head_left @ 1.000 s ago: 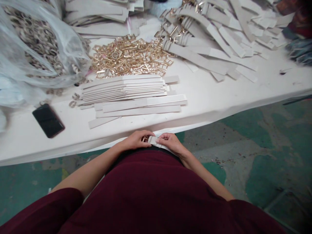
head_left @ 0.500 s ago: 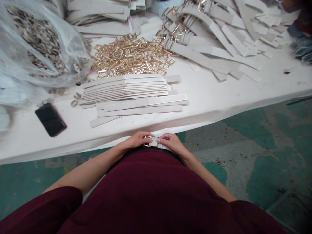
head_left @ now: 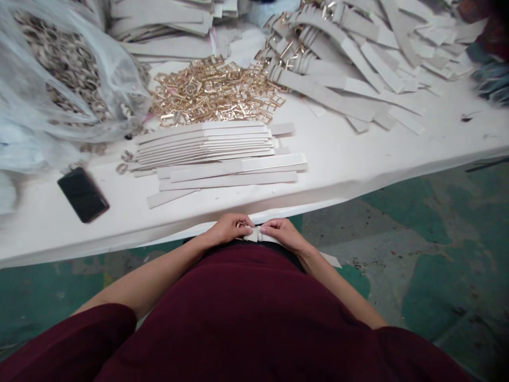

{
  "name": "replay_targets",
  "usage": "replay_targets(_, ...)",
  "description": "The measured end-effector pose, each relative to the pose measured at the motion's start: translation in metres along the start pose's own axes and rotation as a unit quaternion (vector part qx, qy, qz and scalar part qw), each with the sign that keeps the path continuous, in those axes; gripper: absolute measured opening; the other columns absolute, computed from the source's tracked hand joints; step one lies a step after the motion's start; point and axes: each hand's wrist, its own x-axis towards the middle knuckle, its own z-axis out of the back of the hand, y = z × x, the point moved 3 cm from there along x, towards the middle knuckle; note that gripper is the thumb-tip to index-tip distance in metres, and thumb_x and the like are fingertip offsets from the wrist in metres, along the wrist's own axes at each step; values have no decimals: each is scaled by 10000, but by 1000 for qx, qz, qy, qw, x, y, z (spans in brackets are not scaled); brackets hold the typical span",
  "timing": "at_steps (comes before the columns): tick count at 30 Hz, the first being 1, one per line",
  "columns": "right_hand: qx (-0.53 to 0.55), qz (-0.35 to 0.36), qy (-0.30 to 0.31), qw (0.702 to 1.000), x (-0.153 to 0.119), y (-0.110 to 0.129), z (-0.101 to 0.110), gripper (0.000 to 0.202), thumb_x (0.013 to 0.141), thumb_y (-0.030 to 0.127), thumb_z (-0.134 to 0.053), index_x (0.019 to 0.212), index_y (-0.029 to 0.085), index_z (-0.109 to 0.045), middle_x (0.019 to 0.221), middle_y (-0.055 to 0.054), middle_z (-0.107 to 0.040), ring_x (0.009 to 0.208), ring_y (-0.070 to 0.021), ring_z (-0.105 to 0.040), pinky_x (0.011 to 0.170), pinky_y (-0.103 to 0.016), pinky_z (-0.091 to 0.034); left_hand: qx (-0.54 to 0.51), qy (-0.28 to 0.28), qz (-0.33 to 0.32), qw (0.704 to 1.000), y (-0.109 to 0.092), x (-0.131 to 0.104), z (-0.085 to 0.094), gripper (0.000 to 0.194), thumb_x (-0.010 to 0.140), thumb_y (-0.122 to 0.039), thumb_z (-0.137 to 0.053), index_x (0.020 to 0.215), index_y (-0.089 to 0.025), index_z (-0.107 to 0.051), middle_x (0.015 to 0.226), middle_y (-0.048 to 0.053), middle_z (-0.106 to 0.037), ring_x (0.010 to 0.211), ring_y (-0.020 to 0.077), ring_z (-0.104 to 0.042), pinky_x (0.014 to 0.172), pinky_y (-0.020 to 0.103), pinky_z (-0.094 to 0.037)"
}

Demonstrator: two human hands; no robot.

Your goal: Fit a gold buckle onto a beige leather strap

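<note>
Close to my body, just below the table's front edge, a pale strap (head_left: 251, 235) is held between both hands. My left hand (head_left: 231, 228) pinches its left end, where a bit of gold buckle shows by the fingers. My right hand (head_left: 283, 232) grips the strap a little further right, with thumb and fingertips on a narrow loop (head_left: 260, 233) around it. The strap passes under my right hand, and its tail (head_left: 331, 260) sticks out beyond my right wrist. The two hands are a small gap apart.
On the white table (head_left: 342, 175) are a row of pale straps (head_left: 207, 143), gold buckles (head_left: 214, 90), buckled straps (head_left: 330, 79) at the back right, a plastic bag (head_left: 115, 79) of small loops and a black phone (head_left: 82, 194). The green-grey floor (head_left: 397, 249) shows below the edge.
My fingers have shifted slightly at the strap, and less of the buckle shows. The strap's tail now shows past my right wrist. Things on the table have not moved.
</note>
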Motion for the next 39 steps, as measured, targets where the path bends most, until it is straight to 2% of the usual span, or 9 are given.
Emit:
replay_targets(5,-176,106,-70,976,-3,12,-6,303,744,440,-625,737,142,-683,676,-13,-615,659,-125,-506,635,-237,-365,2,-67,-1,998,2,-2,-2,272,730,-388,-621,831,-140,-662,594,-25,-560,535,96,-498,519,202,-391)
replay_targets(9,-207,95,-4,974,-4,18,-3,343,805,451,-533,706,143,-648,628,10,-551,607,-103,-449,576,-221,-330,3,-152,-13,988,11,-2,-1,293,749,-406,-605,857,-139,-658,604,-20,-563,543,100,-501,524,203,-399)
replay_targets(13,-105,20,43,993,7,14,-4,369,687,495,-650,648,133,-591,543,36,-472,517,-77,-365,494,-213,-261,-1,-140,-31,990,13,0,-2,279,754,-394,-601,843,-136,-655,612,-21,-566,548,94,-491,524,197,-399)
replay_targets(17,-135,35,-35,990,10,9,-10,375,681,503,-652,630,141,-569,536,36,-469,523,-83,-376,507,-219,-272,17,-121,-47,991,9,-2,-2,249,767,-367,-588,839,-138,-652,603,-22,-571,550,93,-502,522,190,-385)
replay_targets(23,-354,143,-38,923,-11,26,-4,217,750,349,-596,841,163,-663,820,-28,-621,751,-142,-537,692,-248,-388,19,-136,-52,989,7,-3,-3,235,768,-360,-586,828,-141,-644,599,-26,-563,550,92,-505,520,188,-385)
replay_targets(26,-423,127,-73,894,-17,36,1,297,665,319,-661,926,180,-635,901,-37,-637,801,-166,-566,717,-259,-409,1,-130,-41,991,10,0,-4,241,754,-364,-603,818,-135,-641,622,-15,-584,558,98,-518,534,198,-409)
replay_targets(32,-563,88,-76,818,-16,42,-9,339,726,379,-588,1032,237,-628,1029,-61,-638,865,-205,-592,708,-279,-403,-11,-124,-44,991,16,2,-3,247,762,-369,-603,843,-139,-640,660,-1,-618,578,103,-542,551,203,-421)
replay_targets(35,-529,89,-47,843,-10,39,-6,270,705,345,-583,918,191,-647,901,-55,-639,786,-186,-571,663,-264,-381,-1,-133,-45,990,16,1,-3,253,765,-375,-600,849,-142,-645,667,1,-625,589,107,-546,555,203,-417)
replay_targets(39,-249,15,93,964,0,27,3,203,650,322,-609,749,146,-585,621,26,-524,560,-94,-444,518,-207,-306,34,-155,-54,986,12,-4,-1,257,777,-380,-587,859,-145,-650,653,-9,-606,579,103,-520,542,197,-394)
